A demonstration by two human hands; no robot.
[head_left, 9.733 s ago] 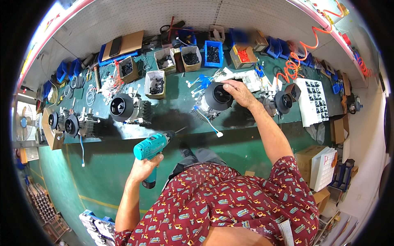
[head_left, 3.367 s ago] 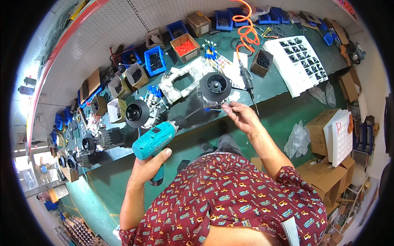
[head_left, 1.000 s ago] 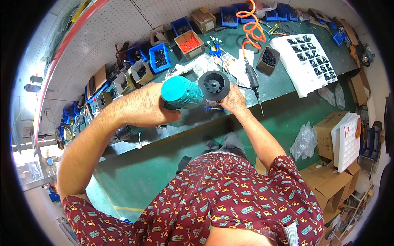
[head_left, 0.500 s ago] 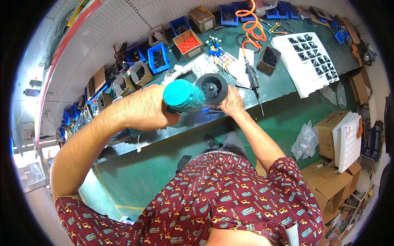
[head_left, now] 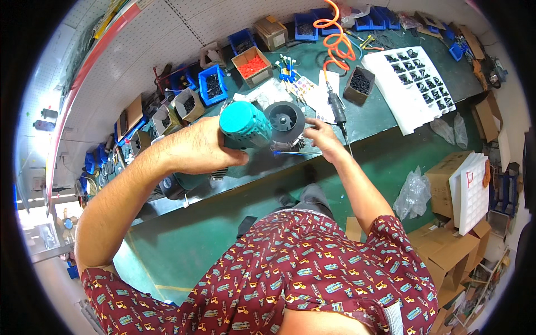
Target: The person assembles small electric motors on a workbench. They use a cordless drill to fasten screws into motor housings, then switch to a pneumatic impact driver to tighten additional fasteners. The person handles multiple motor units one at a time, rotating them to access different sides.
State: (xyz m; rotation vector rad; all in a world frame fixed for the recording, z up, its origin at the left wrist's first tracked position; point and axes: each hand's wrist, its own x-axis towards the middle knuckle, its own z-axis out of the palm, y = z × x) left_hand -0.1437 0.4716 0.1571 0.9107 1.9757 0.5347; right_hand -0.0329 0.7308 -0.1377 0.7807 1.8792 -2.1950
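Observation:
My left hand (head_left: 215, 146) grips a teal ribbed plastic tool housing (head_left: 241, 121) with a rounded end and side slots, held over the bench's front edge. Right against the housing is a black round fan shroud (head_left: 290, 133); its bladed impeller and central shaft face up. Whether the two are joined, I cannot tell. Beside the shroud's right rim is my right hand (head_left: 325, 139), fingers apart and holding nothing; a fingertip may graze the rim. Blue wires and small parts show just below the shroud. Under my left forearm a dark round part (head_left: 172, 187) is partly hidden.
An air screwdriver (head_left: 337, 107) on a coiled orange hose (head_left: 338, 47) lies right of my right hand. Along the back of the bench stand blue bins (head_left: 213, 85), a box of red parts (head_left: 252, 66) and a box of black parts (head_left: 359, 85). A white foam tray (head_left: 385, 84) sits farther right.
My right hand has come away from the black shroud, its fingers now spread beside it. The teal housing and shroud have shifted slightly left, still with my left hand.

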